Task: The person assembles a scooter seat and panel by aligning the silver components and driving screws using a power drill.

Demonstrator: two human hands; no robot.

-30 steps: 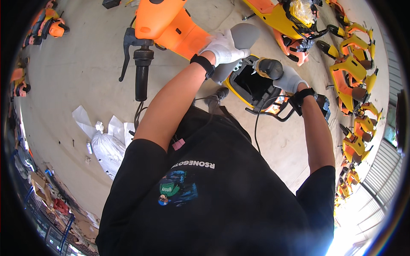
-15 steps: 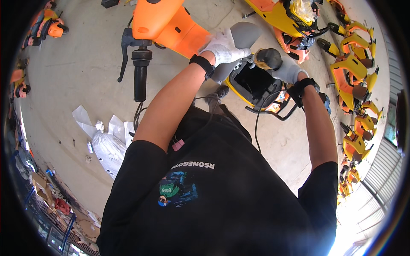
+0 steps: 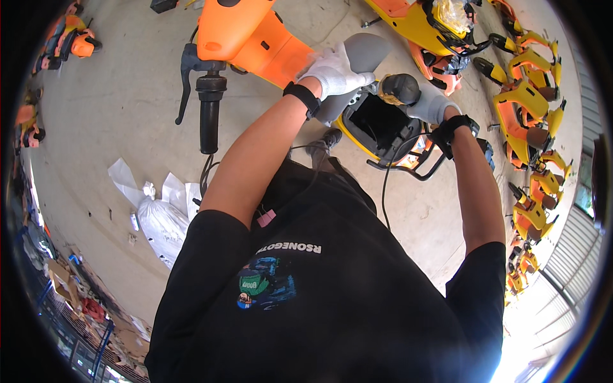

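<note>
An orange-and-yellow scooter (image 3: 281, 51) stands before me with its grey seat (image 3: 367, 51) tipped up. My left hand (image 3: 336, 71), in a white knitted glove, is closed on the seat, its thumb side toward the hinge. Below the seat gapes a black storage compartment with a yellow rim (image 3: 348, 129). My right hand (image 3: 432, 105), gloved too, wraps round a black-and-yellow power driver (image 3: 400, 89), its nose pointing at the seat hinge (image 3: 359, 97). The tool body hides most of the right fingers. Whether its tip touches a screw is hidden.
The scooter's handlebar grip (image 3: 209, 118) and brake lever are at left. A black rear rack (image 3: 418, 173) curves beyond the compartment. White plastic bags (image 3: 163, 220) lie on the floor at left. More yellow-and-orange scooters (image 3: 527, 105) line the right side. A dark cable (image 3: 385, 191) hangs near my right arm.
The power driver has shifted very slightly downward. Both hands otherwise keep their places on the seat and the tool.
</note>
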